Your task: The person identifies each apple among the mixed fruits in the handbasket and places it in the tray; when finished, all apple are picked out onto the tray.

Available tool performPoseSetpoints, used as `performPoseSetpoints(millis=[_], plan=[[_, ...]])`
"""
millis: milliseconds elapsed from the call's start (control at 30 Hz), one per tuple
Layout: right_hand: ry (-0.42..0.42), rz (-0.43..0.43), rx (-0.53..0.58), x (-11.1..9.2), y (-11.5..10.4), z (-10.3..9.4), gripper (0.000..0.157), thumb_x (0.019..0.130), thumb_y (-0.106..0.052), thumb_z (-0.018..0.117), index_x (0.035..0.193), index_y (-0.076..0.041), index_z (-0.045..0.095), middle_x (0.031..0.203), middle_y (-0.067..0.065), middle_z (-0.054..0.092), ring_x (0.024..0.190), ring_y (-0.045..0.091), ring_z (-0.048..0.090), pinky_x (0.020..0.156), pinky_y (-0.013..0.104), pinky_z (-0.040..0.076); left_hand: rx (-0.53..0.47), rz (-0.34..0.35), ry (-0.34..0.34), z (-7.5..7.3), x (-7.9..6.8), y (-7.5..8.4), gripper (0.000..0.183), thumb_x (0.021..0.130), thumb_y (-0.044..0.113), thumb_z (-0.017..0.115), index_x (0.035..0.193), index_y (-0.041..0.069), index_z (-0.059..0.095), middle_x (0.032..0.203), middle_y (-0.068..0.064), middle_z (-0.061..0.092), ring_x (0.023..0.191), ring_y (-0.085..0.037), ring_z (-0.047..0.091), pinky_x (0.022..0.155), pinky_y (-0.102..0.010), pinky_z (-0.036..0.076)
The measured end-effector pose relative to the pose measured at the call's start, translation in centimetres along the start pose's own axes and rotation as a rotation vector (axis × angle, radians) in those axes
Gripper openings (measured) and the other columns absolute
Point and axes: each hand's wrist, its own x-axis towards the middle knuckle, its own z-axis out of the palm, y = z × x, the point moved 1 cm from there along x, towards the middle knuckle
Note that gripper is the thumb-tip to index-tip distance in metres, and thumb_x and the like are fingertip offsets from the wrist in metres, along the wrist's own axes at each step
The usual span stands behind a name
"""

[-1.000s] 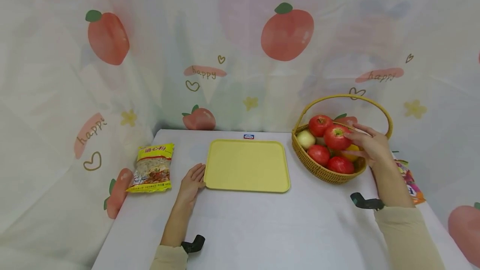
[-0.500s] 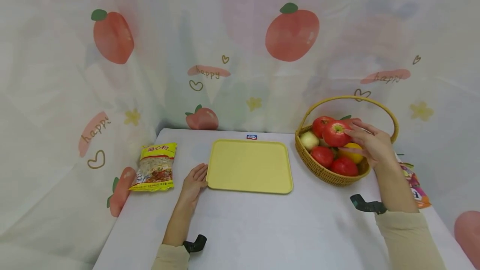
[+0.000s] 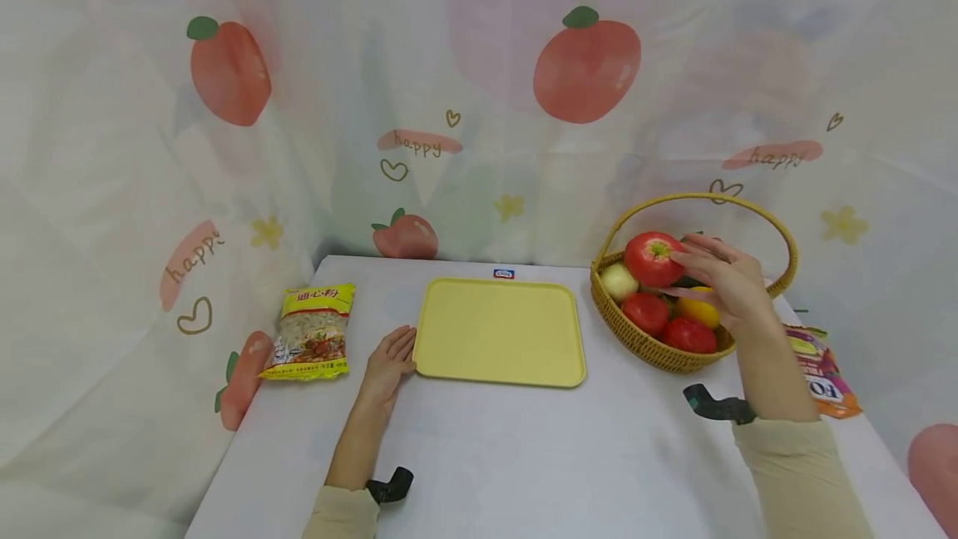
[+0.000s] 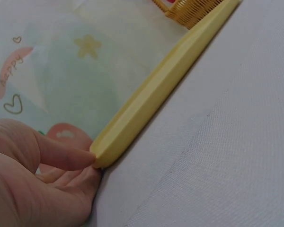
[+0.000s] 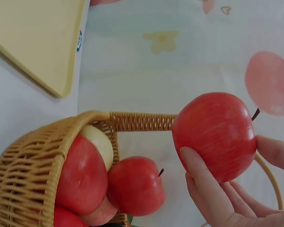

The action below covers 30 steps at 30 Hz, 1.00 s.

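My right hand (image 3: 726, 281) grips a red apple (image 3: 653, 259) just above the fruit basket. The right wrist view shows the apple (image 5: 215, 135), stem to the right, between the thumb and fingers. The wicker basket (image 3: 636, 341) holds another red apple (image 5: 135, 186), more red fruit (image 5: 83, 175), a pale round one (image 3: 619, 282) and a yellow one (image 3: 698, 308). My left hand (image 3: 389, 363) rests beside the left edge of a yellow tray (image 3: 500, 331), fingers extended. In the left wrist view, its thumb touches the tray's near corner (image 4: 106, 156).
A yellow bag of pasta (image 3: 310, 335) lies at the table's left. A colourful snack bag (image 3: 822, 373) lies right of the basket, partly behind my right forearm. A small blue label (image 3: 504, 274) sits behind the tray. The basket's tall handle (image 3: 703, 196) arches over the fruit.
The right hand has moved the gripped apple slightly left and up over the basket, uncovering more of the snack bag. The left hand stays at the tray's edge. The head view has shifted slightly.
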Motion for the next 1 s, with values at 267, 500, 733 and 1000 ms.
performPoseSetpoints(millis=[267, 500, 733, 1000], plan=[[-0.053, -0.006, 0.019, 0.2, -0.1, 2.1, 0.049, 0.096, -0.012, 0.075, 0.143, -0.017, 0.059, 0.146, 0.004, 0.054, 0.107, 0.014, 0.065, 0.077, 0.044, 0.065, 0.004, -0.011, 0.002, -0.1, 0.0, 0.1, 0.077, 0.086, -0.032, 0.041, 0.158, -0.008, 0.030, 0.163, -0.028, 0.034, 0.154, -0.039, 0.031, 0.126, -0.046, 0.028], [-0.079, -0.013, 0.035, 0.2, -0.1, 3.5, 0.041, 0.096, -0.009, 0.074, 0.135, -0.018, 0.064, 0.125, -0.007, 0.069, 0.121, 0.019, 0.056, 0.078, 0.047, 0.064, 0.001, -0.016, 0.006, -0.1, 0.0, 0.0, 0.076, 0.086, -0.031, 0.041, 0.158, -0.007, 0.030, 0.163, -0.028, 0.035, 0.153, -0.039, 0.032, 0.125, -0.046, 0.028], [-0.062, 0.031, -0.012, 0.7, 0.1, 4.8, 0.066, 0.097, -0.015, 0.075, 0.156, -0.014, 0.046, 0.157, 0.007, 0.047, 0.148, 0.037, 0.031, 0.085, 0.050, 0.060, -0.009, -0.020, -0.001, 0.1, -0.1, 0.1, 0.076, 0.086, -0.031, 0.040, 0.158, -0.008, 0.029, 0.163, -0.029, 0.034, 0.154, -0.040, 0.031, 0.126, -0.046, 0.027], [-0.085, 0.022, -0.084, 1.1, 0.5, 6.3, 0.073, 0.098, -0.019, 0.074, 0.161, -0.011, 0.038, 0.166, 0.013, 0.032, 0.143, 0.035, 0.037, 0.084, 0.047, 0.061, 0.001, -0.022, -0.005, 0.1, -0.2, 0.4, 0.077, 0.087, -0.031, 0.041, 0.159, -0.007, 0.028, 0.164, -0.029, 0.033, 0.154, -0.040, 0.030, 0.126, -0.046, 0.027]])
